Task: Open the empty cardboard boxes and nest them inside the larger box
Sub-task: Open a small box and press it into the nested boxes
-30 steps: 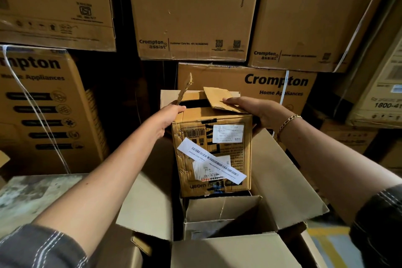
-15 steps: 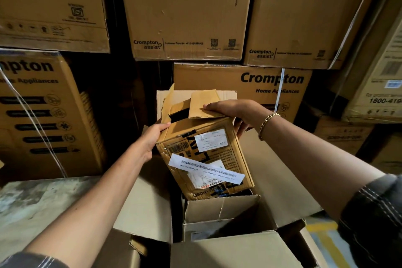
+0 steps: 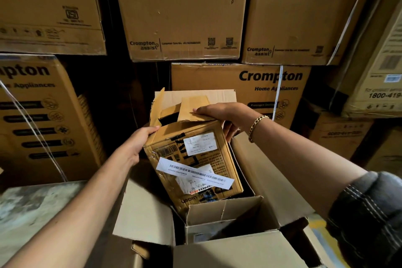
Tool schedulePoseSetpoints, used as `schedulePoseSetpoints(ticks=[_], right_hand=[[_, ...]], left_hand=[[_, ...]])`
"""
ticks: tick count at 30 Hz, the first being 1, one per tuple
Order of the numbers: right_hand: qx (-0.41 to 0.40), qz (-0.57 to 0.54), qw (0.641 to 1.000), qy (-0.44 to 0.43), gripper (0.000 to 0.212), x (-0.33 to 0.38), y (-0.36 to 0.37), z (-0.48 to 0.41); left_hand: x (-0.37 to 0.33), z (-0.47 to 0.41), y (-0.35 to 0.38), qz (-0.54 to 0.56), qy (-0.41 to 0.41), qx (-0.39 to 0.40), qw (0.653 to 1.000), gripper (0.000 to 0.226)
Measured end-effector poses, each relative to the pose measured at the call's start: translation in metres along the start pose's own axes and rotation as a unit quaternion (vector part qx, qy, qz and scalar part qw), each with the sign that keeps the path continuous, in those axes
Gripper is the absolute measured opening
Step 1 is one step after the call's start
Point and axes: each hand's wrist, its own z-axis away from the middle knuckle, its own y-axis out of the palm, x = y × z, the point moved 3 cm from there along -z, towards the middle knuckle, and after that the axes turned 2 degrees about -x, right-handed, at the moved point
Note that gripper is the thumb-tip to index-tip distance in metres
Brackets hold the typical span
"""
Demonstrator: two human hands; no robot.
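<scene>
Cardboard: one box [image 3: 196,154] gripped by two hands [image 3: 137,143] [image 3: 228,115].

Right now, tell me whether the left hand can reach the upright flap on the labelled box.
Probably yes: the left hand grips the box at its corner just below the flap, nothing between them.

Counts: my two hands, left hand [image 3: 139,143] at 9 o'clock, right hand [image 3: 226,113] at 1; one labelled box [image 3: 208,159] with three white labels [image 3: 200,143]; one larger box [image 3: 272,180]; one inner open box [image 3: 224,209] at 6; one bracelet [image 3: 256,124]; four Crompton-marked cartons [image 3: 239,80].
</scene>
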Motion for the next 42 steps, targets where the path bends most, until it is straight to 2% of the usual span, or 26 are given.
schedulePoseSetpoints(ticks=[2,6,7,10,16,21,26,31,34,38,42], right_hand=[[-0.001,-0.021,1.0,0.012,0.076,-0.011,-0.005,-0.004],[-0.013,-0.053,0.998,0.043,0.08,-0.035,-0.012,-0.012],[-0.014,-0.061,0.997,0.05,0.08,-0.041,-0.013,-0.014],[-0.016,-0.076,0.995,0.064,0.079,-0.057,-0.017,-0.02],[-0.022,-0.094,0.992,0.078,0.08,-0.088,-0.019,-0.029],[-0.031,-0.114,0.99,0.073,0.069,-0.114,-0.007,-0.027],[-0.031,-0.122,0.991,0.055,0.057,-0.134,0.012,-0.034],[-0.034,-0.136,0.989,0.042,0.074,-0.155,0.029,-0.045],[-0.041,-0.141,0.989,0.028,0.076,-0.16,0.036,-0.046],[-0.062,-0.104,0.993,-0.01,0.078,-0.164,0.045,-0.045],[-0.071,-0.068,0.995,-0.021,0.086,-0.167,0.052,-0.043]], left_hand=[[-0.002,-0.004,0.008,-0.019,0.001,0.006,1.0,0.033],[0.009,-0.038,0.02,-0.035,-0.009,0.015,0.999,0.076],[0.007,-0.036,0.025,-0.038,-0.015,0.015,0.999,0.075],[-0.002,-0.019,0.046,-0.055,-0.014,0.04,0.998,0.033],[0.001,-0.012,0.077,-0.07,0.011,0.047,0.996,0.021],[0.023,-0.013,0.094,-0.096,0.024,0.042,0.994,0.027],[0.054,-0.007,0.103,-0.133,0.01,0.022,0.991,0.055],[0.071,0.001,0.107,-0.237,0.023,-0.015,0.971,0.071],[0.071,0.002,0.105,-0.329,0.058,-0.059,0.941,0.066],[0.074,0.007,0.104,-0.39,0.091,-0.089,0.912,0.054],[0.082,0.007,0.103,-0.428,0.114,-0.06,0.895,0.044]])
